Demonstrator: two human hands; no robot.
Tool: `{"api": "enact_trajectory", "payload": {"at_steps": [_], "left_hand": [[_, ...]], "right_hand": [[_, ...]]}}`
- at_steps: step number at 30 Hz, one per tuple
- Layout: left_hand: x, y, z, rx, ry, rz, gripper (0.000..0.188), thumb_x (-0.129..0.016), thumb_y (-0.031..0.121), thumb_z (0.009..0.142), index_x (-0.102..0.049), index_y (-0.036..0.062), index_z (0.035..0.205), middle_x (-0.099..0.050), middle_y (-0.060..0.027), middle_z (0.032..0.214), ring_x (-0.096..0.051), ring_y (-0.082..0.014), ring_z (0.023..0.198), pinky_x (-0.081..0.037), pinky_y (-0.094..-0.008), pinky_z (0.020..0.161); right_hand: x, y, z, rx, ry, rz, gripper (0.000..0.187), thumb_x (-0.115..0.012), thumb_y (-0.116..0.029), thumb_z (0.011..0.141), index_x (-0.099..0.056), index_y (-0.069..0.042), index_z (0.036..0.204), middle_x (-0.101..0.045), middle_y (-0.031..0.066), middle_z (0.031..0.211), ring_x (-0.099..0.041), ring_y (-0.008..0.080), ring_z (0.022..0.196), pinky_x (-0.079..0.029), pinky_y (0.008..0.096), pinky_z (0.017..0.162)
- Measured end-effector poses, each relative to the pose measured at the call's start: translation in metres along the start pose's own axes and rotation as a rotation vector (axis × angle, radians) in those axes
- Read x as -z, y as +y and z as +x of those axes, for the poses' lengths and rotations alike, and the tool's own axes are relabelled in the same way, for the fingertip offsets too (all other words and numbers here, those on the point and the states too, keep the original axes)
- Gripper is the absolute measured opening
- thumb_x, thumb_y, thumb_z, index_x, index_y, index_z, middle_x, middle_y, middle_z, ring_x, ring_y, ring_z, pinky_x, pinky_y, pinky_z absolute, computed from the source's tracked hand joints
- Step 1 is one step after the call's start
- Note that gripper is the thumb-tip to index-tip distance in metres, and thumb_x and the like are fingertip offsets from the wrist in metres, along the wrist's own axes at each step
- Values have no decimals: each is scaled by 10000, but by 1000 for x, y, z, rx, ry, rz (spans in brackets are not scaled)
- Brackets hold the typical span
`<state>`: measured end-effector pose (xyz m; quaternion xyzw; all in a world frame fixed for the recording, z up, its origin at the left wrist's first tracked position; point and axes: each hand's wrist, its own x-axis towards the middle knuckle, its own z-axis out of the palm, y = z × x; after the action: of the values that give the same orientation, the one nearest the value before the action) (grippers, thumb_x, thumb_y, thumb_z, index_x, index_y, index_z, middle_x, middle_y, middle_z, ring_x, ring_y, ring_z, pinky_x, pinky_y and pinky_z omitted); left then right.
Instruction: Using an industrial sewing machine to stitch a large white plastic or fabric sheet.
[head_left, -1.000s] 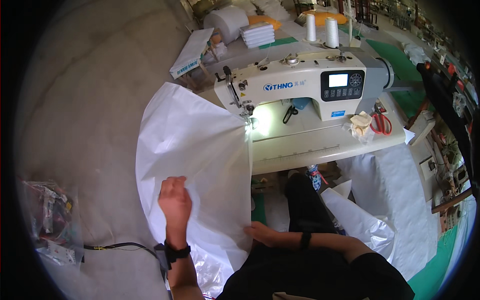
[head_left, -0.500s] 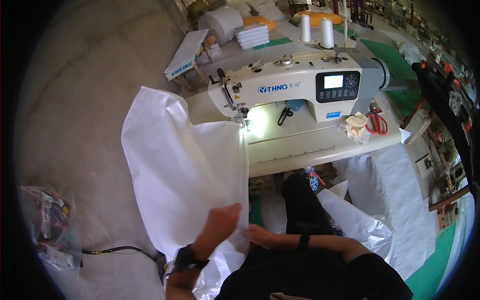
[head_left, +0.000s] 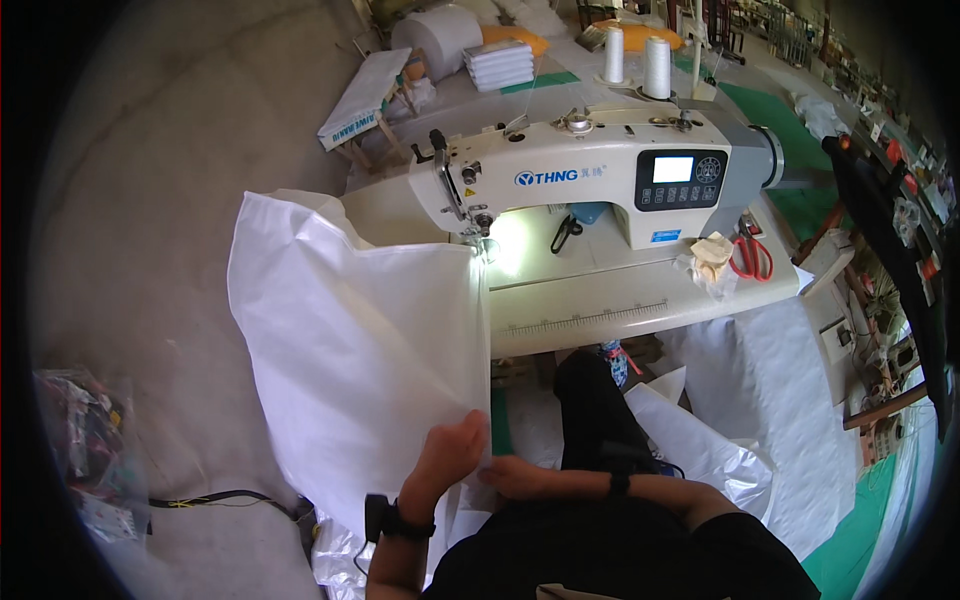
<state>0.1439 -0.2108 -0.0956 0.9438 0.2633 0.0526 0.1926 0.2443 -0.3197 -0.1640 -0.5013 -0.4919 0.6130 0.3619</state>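
A large white plastic-like sheet hangs off the left end of a white sewing machine. Its upper right corner sits by the lit needle area, and its right edge runs straight down toward me. My left hand is closed on that edge low down, fingers curled. Just below and to the right, my right hand pinches the same edge, its fingertips partly hidden. Both wrists carry dark bands. The sheet's lower part falls in shiny folds beside my left forearm.
Red-handled scissors and a crumpled cream cloth lie at the machine bed's right. A black thread snipper rests behind the needle. Two thread cones stand behind. More white sheeting lies at right; a cable crosses the floor.
My left hand has moved slightly up and right, closing at the sheet's edge. The sheet's top left has dropped and spread flatter. My right hand stays near the edge; the view shifted slightly.
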Motion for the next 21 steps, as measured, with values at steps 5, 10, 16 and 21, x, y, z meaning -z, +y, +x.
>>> {"api": "enact_trajectory", "payload": {"at_steps": [5,10,16,21], "left_hand": [[-2,11,12,202,-49,-444,207,-569,179,836,-449,10,828,-535,-239,651,-552,-445,644,-427,-479,552],[-18,3,8,165,118,-445,145,-549,140,829,-459,26,820,-527,-228,636,-539,-443,629,-417,-451,534],[-5,34,20,18,152,-502,97,-534,99,818,-463,33,813,-507,-219,601,-528,-447,609,-411,-449,505],[-7,35,17,49,134,-555,120,-547,100,816,-445,39,802,-510,-221,594,-533,-452,613,-413,-467,502]], "right_hand": [[7,-13,-1,-272,-54,159,275,-419,-187,955,-539,-12,1129,-604,164,953,-617,257,835,-493,355,737],[102,-37,-2,-2,-306,-195,246,-551,-230,845,-627,-33,972,-666,145,865,-654,238,723,-527,424,602],[207,-98,109,9,936,-756,346,-590,-286,816,-566,32,951,-650,150,787,-656,267,730,-508,396,662],[208,-105,152,-105,1004,-813,248,-578,-199,779,-569,2,923,-648,176,923,-625,340,889,-486,439,758]]}}
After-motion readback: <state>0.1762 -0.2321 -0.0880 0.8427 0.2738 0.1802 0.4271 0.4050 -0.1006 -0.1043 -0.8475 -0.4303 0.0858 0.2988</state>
